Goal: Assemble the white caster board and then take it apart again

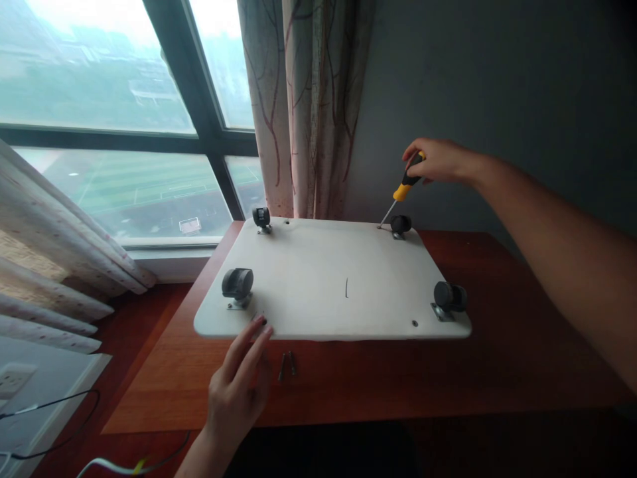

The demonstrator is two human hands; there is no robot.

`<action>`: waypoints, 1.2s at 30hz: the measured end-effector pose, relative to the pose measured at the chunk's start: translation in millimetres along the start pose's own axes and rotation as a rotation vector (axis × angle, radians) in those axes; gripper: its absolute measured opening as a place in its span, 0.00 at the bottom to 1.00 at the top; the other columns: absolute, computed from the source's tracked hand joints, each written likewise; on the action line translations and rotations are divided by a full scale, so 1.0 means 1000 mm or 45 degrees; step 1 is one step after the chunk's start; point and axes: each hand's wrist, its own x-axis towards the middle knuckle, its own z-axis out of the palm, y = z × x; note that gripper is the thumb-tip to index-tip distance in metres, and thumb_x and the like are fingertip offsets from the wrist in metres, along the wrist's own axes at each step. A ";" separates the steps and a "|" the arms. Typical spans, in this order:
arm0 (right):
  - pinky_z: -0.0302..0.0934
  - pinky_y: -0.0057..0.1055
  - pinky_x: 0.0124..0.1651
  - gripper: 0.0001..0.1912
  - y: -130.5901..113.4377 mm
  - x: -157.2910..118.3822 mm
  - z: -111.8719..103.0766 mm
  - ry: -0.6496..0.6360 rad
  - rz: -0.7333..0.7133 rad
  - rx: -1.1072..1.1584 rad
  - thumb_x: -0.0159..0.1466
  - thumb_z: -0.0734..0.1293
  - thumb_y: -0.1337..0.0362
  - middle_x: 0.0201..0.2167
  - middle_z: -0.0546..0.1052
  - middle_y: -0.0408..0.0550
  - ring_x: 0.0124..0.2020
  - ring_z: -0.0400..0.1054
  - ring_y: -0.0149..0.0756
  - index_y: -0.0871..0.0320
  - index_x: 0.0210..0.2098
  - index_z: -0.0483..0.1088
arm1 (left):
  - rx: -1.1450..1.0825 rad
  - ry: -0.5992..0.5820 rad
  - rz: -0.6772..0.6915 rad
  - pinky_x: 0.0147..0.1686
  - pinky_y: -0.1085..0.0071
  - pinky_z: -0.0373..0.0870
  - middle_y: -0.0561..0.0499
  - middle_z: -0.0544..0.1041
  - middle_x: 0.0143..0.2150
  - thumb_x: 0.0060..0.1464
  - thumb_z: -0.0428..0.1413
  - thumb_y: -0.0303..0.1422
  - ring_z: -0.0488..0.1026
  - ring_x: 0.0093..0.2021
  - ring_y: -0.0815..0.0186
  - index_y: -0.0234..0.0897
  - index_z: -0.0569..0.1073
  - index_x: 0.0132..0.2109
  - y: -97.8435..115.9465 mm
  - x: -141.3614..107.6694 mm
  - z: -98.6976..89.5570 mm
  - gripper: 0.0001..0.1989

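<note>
Stretching beneath the white board (pixel 308 265), the reddish wooden table (pixel 358 382) shows to its left, right and near side. The board lies flat, a black caster (pixel 237 283) near each corner. At its near-left edge, the left hand (pixel 236 388) is partly open, fingers loosely extended beside a dark hole (whether they press down, I cannot tell), with nothing visible in its hold. Beyond the board's far-right part, the right hand (pixel 442 159) is closed around the handle of the screwdriver (pixel 402 188), whose tip meets a small fitting (pixel 379 228) just left of the far-right caster. Two loose screws (pixel 287 365) lie on the table, just off the board's near edge.

The shaft leans, so twisting off-axis could make the tip slip and scratch the surface. Uneven pressure could also shift the board, nudging the screws and setting them rolling.
</note>
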 end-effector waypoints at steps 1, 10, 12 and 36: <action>0.68 0.38 0.38 0.19 -0.001 -0.001 0.000 0.011 -0.013 0.010 0.60 0.70 0.57 0.47 0.78 0.50 0.37 0.74 0.42 0.50 0.51 0.71 | 0.004 -0.001 0.002 0.49 0.65 0.80 0.40 0.69 0.66 0.59 0.55 0.16 0.76 0.58 0.55 0.46 0.64 0.68 0.000 0.000 0.000 0.34; 0.65 0.46 0.44 0.17 -0.011 -0.003 0.006 0.103 -0.010 -0.130 0.64 0.65 0.50 0.44 0.79 0.56 0.45 0.72 0.53 0.52 0.47 0.74 | 0.021 -0.024 0.013 0.45 0.66 0.81 0.39 0.69 0.66 0.59 0.55 0.17 0.77 0.56 0.55 0.47 0.62 0.70 0.000 -0.004 0.000 0.36; 0.67 0.42 0.42 0.17 -0.012 -0.001 0.005 0.035 -0.076 -0.030 0.63 0.67 0.54 0.46 0.79 0.51 0.44 0.73 0.49 0.49 0.50 0.72 | 0.012 -0.037 0.014 0.43 0.67 0.81 0.38 0.69 0.66 0.59 0.55 0.17 0.78 0.55 0.55 0.47 0.61 0.70 0.000 -0.004 0.000 0.36; 0.68 0.41 0.43 0.19 -0.010 -0.002 0.010 0.054 -0.042 0.073 0.62 0.69 0.58 0.46 0.79 0.52 0.43 0.74 0.47 0.51 0.52 0.71 | -0.008 0.012 0.016 0.45 0.67 0.80 0.37 0.68 0.65 0.59 0.54 0.17 0.78 0.53 0.57 0.41 0.61 0.70 -0.002 -0.006 0.002 0.34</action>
